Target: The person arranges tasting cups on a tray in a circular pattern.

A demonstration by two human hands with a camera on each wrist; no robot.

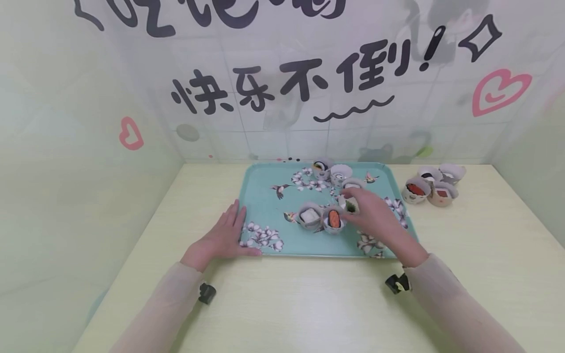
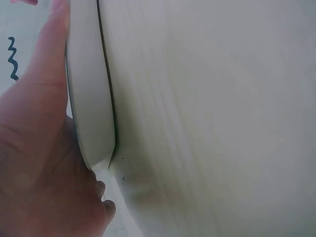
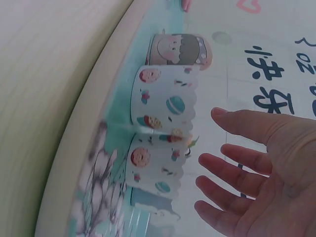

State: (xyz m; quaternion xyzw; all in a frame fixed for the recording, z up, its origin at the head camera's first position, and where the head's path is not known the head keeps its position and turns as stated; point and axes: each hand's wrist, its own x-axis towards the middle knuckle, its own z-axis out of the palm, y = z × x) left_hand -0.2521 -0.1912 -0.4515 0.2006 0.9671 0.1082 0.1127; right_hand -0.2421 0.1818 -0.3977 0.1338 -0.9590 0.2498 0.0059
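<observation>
A light-blue tray (image 1: 265, 196) with flowers and hummingbirds bears several paper cups. At its front left corner lies my left hand (image 1: 222, 233), fingers straight along the left edge and thumb on the front rim (image 2: 91, 89). My right hand (image 1: 375, 213) hovers over the cups at the tray's right half. In the right wrist view its fingers are spread, apart from the printed cups (image 3: 163, 98). Nearest to it are a cup with an orange-topped piece (image 1: 334, 219) and one with something green (image 1: 351, 206). Left of these stands a cup with a white piece (image 1: 310, 215).
More cups stand in a row at the tray's back, among them a white cup (image 1: 341, 174). Right of the tray, a cluster of filled cups (image 1: 416, 191) sits on the pale table (image 1: 309, 304). A printed wall (image 1: 273, 137) rises behind.
</observation>
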